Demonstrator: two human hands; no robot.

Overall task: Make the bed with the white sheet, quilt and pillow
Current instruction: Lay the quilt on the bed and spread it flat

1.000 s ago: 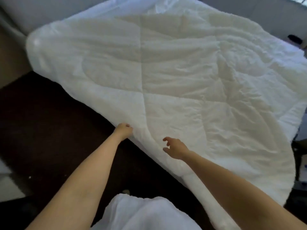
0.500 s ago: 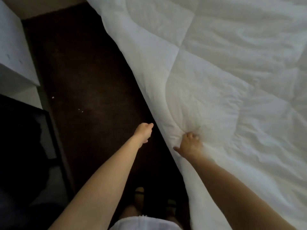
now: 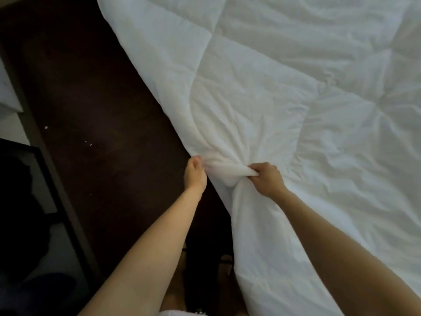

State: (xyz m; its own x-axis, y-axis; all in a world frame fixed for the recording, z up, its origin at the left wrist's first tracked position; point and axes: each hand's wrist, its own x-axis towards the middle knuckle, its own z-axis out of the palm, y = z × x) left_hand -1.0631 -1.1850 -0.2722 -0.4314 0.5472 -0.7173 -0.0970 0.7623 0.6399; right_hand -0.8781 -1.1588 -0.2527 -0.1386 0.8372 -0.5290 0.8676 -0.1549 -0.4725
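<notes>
A white stitched quilt (image 3: 284, 92) covers the bed and fills the right and upper part of the head view; its left edge hangs down toward the dark floor. My left hand (image 3: 194, 175) grips that hanging edge from the outside. My right hand (image 3: 266, 179) clutches a bunched fold of the quilt just inside the edge, so the fabric gathers into a ridge between the two hands. No sheet or pillow is visible.
A dark brown carpet (image 3: 91, 99) runs along the bed's left side. A dark-framed piece of furniture (image 3: 34, 201) stands at the lower left, with something white (image 3: 6, 92) beyond it. My feet (image 3: 182, 281) show at the bottom by the bed.
My left hand has closed on the quilt's edge, having hung free beside it. My right hand has bunched more fabric. The view has tilted further down along the bedside.
</notes>
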